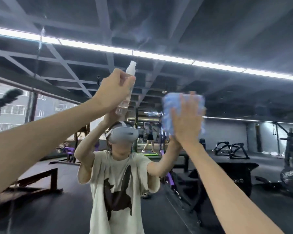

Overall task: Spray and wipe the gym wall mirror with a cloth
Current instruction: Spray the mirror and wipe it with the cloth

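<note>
The gym wall mirror (235, 98) fills almost all of the view. A small clear spray bottle (127, 97) is held up high at the left by the left hand (115, 88), whose fingers are curled round its middle. Its white top (132, 67) sticks out above the fingers, and a little clear liquid (123, 106) can be seen at the bottom. A blue cloth (174, 105) is pressed flat on the glass at the right by the right hand (186, 122), whose fingers are straight and spread wide. The cloth looks blurry, so its edges cannot be told well. The bottle is judged to be light and hard, made of thin plastic, and it could get slippery if wet. It is best gripped round the middle, with one finger left free for the top. The cloth is judged to be soft, light and floppy, so it is best held under a flat palm, or it may slide down the smooth glass. The mirror is hard and can break, so only a soft push should be used. Counted: one spray bottle, one cloth, one mirror and two hands. Wiping high up on the glass is thought to be the step in hand.
</note>
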### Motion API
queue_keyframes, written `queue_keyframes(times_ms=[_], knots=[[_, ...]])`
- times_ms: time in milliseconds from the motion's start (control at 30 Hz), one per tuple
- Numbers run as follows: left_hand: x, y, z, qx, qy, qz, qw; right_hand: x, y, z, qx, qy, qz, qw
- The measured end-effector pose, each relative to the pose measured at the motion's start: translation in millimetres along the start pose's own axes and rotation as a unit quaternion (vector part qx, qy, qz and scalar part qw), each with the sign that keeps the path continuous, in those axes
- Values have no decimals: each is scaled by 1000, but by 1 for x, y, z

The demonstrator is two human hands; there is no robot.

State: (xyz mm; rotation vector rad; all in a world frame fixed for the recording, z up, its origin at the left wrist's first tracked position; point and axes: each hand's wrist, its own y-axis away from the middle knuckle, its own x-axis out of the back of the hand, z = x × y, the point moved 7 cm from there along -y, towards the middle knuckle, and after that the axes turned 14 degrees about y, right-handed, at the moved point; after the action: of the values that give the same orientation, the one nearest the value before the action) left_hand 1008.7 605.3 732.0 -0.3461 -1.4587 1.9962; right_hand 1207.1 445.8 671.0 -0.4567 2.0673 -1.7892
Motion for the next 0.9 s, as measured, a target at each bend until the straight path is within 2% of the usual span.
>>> queue_keyframes(times_ms=[67, 100, 133, 200, 267, 300, 333, 367, 400, 433, 467, 500, 533, 567, 633, 700, 767, 800, 833, 867, 900], knots=[[8, 5, -8, 5, -3, 13, 1000, -5, 1, 44, -240, -37, -53, 969], [11, 6, -12, 15, 5, 24, 1000, 1, 11, 31, -277, -49, -50, 958], [14, 6, -16, 25, 17, 38, 999, 7, 19, 2, -238, -61, -39, 969], [13, 7, -20, 40, 37, 52, 997, 17, 43, -73, -30, -96, -49, 994], [8, 5, -17, 42, 56, 48, 996, 23, 65, -118, 197, -110, -51, 973], [6, 3, -13, 41, 61, 46, 996, 25, 59, -120, 270, -119, -33, 955], [5, 1, -9, 43, 61, 43, 996, 22, 43, -111, 298, -119, -15, 947], [5, -1, -5, 43, 57, 41, 997, 19, 20, -95, 276, -98, 1, 956], [6, -4, -3, 38, 49, 39, 997, 13, -7, -70, 205, -68, 5, 976], [8, -7, 0, 30, 39, 36, 998, 9, -33, -36, 90, -42, -2, 995], [10, -8, 2, 21, 27, 36, 999, 7, -49, -3, -36, -39, -15, 998], [13, -9, 3, 13, 19, 38, 999, 6, -56, 11, -119, -54, -28, 991], [16, -9, 3, 9, 13, 40, 999, 6, -54, 2, -143, -62, -42, 987], [19, -10, 2, 5, 12, 43, 999, 8, -48, -26, -110, -68, -39, 991], [26, -12, -1, 8, 23, 62, 998, 22, -24, -103, 68, -76, 36, 994], [33, -18, -1, 12, 21, 84, 996, 27, -2, -160, 273, -71, 78, 956], [39, -25, 5, 13, -4, 88, 996, 24, -19, -171, 418, -61, 94, 901], [41, -29, 7, 15, -20, 80, 996, 19, -38, -164, 453, -49, 83, 886], [46, -35, 12, 15, -37, 71, 997, 14, -66, -157, 452, -22, 103, 886], [50, -40, 15, 17, -47, 65, 997, 8, -101, -142, 408, -2, 109, 906], [55, -43, 17, 20, -48, 63, 997, 3, -139, -120, 319, -12, 72, 945]])
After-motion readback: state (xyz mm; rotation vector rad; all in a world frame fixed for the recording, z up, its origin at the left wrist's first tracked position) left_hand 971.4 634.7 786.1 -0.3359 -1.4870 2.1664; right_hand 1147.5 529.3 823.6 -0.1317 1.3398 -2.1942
